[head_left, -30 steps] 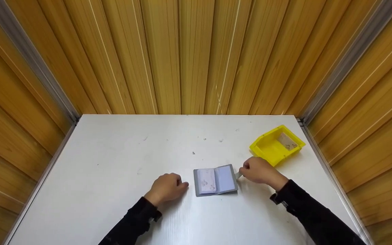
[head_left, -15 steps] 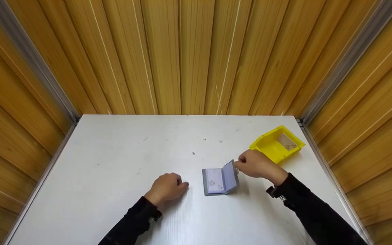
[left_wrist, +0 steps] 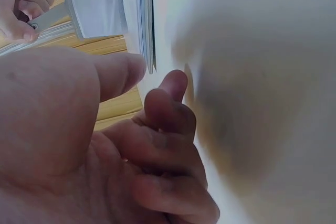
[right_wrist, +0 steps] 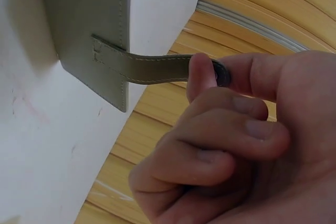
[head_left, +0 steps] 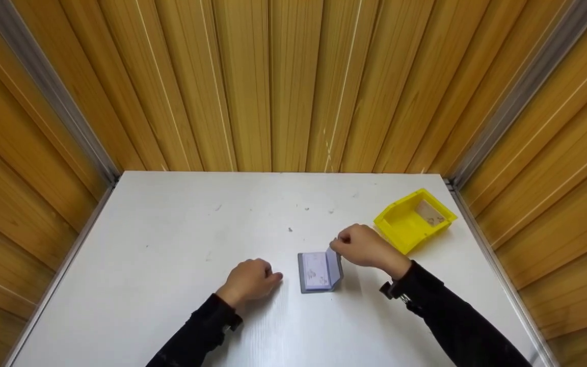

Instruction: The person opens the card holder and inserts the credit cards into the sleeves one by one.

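Note:
A grey card holder (head_left: pixel 316 271) with clear sleeves lies partly unfolded on the white table. Its right cover stands tilted up, and a pale card with a printed pattern shows through the left-hand sleeve. My right hand (head_left: pixel 370 250) pinches the tip of the holder's stitched strap (right_wrist: pixel 157 69) between thumb and index finger, the other fingers curled in. In the right wrist view the outside of the raised cover (right_wrist: pixel 89 19) is visible, with the strap stretched out from it. My left hand (head_left: pixel 251 280) rests on the table left of the holder, fingers loosely bent, holding nothing.
A yellow bin (head_left: pixel 400 232) stands behind my right hand, with a brownish patterned patch (head_left: pixel 430 212) at its inner right end. Wood-patterned walls (head_left: pixel 293 86) enclose the back and both sides of the table (head_left: pixel 181 219).
My right hand has moved left, drawing the strap along and swinging the holder's right cover up from nearly flat. The holder first shifted right, then slightly back left. My left hand has stayed still.

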Motion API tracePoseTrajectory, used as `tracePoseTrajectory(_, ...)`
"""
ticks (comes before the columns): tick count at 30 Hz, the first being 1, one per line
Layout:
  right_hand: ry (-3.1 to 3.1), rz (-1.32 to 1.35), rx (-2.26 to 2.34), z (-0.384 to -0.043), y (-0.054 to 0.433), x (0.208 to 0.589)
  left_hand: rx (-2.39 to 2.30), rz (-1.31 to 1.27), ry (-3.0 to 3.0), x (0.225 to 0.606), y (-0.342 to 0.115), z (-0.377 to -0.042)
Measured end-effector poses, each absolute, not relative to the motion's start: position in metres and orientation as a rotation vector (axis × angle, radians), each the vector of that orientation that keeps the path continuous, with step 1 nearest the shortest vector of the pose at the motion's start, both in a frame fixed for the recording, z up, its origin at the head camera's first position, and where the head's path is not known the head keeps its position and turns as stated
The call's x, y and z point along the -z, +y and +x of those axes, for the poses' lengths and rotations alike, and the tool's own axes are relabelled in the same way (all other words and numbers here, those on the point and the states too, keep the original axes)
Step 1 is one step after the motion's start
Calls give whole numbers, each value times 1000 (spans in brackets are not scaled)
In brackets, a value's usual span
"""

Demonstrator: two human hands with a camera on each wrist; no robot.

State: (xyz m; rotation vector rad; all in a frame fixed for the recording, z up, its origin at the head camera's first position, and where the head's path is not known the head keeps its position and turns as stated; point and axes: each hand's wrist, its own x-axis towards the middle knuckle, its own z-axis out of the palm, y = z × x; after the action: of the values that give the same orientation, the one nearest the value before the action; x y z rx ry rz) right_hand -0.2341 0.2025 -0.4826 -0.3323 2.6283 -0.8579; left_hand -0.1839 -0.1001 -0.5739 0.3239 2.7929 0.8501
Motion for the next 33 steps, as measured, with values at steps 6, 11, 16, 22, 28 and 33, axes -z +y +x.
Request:
tracePoseTrajectory(6,2585,-384,903,-235,189,491,-847,317,2792,572,-99,-184)
tracePoseTrajectory(11,2553,-455,954,-235,181,495,-828,304,2783,572,-98,-184)
tracePoseTrajectory(16,2519,-496,986,-234,171,501,-814,272,2779,571,-96,-184)
tracePoseTrajectory(22,2489,-499,1004,-232,155,514,-828,282,2789,571,-96,-184)
tracePoseTrajectory(28,2511,-562,987,-232,139,527,-852,305,2783,571,-96,-184)
tracePoseTrajectory(33,2541,-606,964,-231,126,536,-863,331,2789,573,-97,-184)
